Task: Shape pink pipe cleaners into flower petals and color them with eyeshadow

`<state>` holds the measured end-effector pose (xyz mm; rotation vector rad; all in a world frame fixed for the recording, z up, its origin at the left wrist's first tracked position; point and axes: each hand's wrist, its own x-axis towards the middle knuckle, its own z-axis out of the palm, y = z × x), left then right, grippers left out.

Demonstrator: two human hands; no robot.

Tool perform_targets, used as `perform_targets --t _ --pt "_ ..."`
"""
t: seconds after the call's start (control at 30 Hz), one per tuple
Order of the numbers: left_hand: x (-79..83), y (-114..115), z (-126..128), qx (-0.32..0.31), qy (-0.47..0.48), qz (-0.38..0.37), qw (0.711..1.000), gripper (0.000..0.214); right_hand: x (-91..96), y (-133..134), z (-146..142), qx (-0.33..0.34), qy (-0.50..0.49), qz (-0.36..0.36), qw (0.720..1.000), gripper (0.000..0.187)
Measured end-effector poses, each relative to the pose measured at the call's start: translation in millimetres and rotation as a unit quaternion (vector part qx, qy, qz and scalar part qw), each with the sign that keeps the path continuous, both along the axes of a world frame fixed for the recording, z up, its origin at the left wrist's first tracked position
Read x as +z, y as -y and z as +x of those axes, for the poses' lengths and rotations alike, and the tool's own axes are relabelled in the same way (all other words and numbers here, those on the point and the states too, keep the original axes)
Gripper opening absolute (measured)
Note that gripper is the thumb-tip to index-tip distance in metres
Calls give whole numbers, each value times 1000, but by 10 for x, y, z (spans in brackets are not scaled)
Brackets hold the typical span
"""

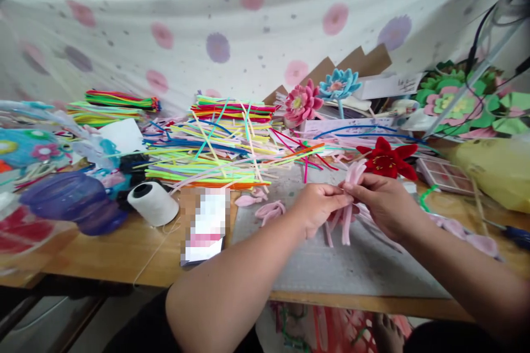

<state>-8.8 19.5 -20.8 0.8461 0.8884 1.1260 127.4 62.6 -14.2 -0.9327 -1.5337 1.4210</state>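
Both of my hands meet over a grey cutting mat (364, 265) on a wooden table. My left hand (317, 207) is closed on a bundle of pale pink pipe-cleaner petals (346, 220), whose ends hang down below the fingers. My right hand (383, 201) pinches the top of the same bundle, where one looped petal (356, 172) sticks up. A few loose pink petal loops (269, 208) lie on the mat to the left of my left hand. Just behind my hands sits a red pipe-cleaner flower (387, 160).
A big heap of coloured pipe cleaners (219, 143) covers the table behind. A white thread spool (152, 203) and a phone (205, 229) lie at front left. Pink (301, 103) and blue (338, 85) finished flowers stand at the back. A yellow bag (497, 168) is at right.
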Motion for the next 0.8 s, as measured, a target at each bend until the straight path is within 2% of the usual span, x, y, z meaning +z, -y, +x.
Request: perform_targets --t 0.1,0.2,0.37,0.6,0.8 --pt "17 6 1 -23 -11 -33 999 28 -5 -10 -1 -21 24 20 999 28" --pt "39 8 9 -10 -24 -40 999 20 42 -3 -10 -25 35 37 998 26" --pt "73 -7 6 -9 -30 -33 999 9 124 -24 -8 38 27 31 998 28" --pt "96 6 1 -6 -58 -30 998 9 91 -55 67 75 50 105 990 27" --pt "100 12 2 -17 -67 -30 997 13 131 -74 112 37 143 212 966 31"
